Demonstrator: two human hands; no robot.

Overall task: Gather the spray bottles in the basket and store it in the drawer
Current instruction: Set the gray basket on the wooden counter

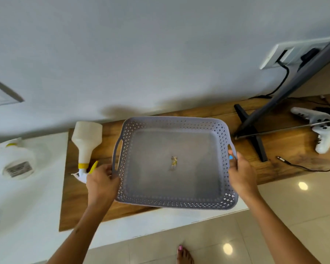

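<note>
A grey perforated plastic basket (126, 141) sits over the wooden top, with only a small scrap on its floor. My left hand (101, 181) grips its left handle and my right hand (241, 174) grips its right handle. A white spray bottle with a yellow collar and trigger (87, 140) lies on its side just left of the basket, its nozzle toward me beside my left hand. A second white spray bottle (15, 159) lies on the white surface at the far left, blurred.
A wooden top (271, 168) runs along the wall. A monitor on a black stand (253, 128) is at the right. Two white game controllers (324, 136) and a loose cable (297, 166) lie beyond it. Tiled floor and my foot show below.
</note>
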